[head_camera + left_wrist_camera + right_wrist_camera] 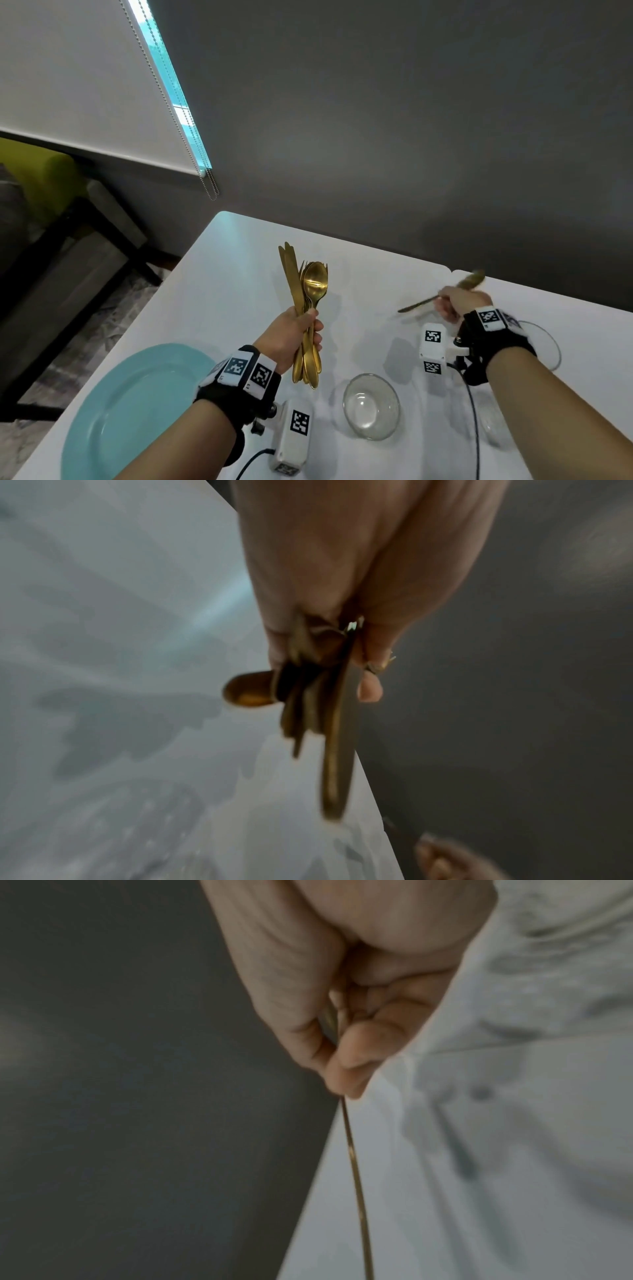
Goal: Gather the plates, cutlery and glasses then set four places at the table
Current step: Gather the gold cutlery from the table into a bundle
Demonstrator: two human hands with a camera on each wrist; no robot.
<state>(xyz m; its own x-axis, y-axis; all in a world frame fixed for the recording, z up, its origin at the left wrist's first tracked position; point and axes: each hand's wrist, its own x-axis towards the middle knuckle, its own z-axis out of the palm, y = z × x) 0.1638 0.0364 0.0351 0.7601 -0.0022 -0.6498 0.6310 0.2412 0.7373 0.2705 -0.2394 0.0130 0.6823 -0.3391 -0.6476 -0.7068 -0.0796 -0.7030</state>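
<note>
Cutlery bundle [306, 308], gold-coloured knives, forks and spoons, stands upright in the left hand [291, 337], whose fingers wrap round the handles above the white table [239, 274]. In the left wrist view the fingers [369, 689] curl round the blurred bundle [329, 723]. The right hand [457, 303], raised to the right of the left one, pinches a single gold piece [442, 294] near its middle, so it lies roughly level across the fist; blur hides which kind it is. The right wrist view shows thumb and fingers [349, 1066] closed on its thin shaft [356, 1177].

Below and between the wrists sits a clear glass bowl [371, 406]. Another clear glass dish [548, 342] lies just beyond the right wrist, partly hidden by it. A pale turquoise plate [130, 411] rests on the table left of the left forearm. Both wrists wear black straps with white camera units. A dark grey wall [411, 120] rises behind the table.
</note>
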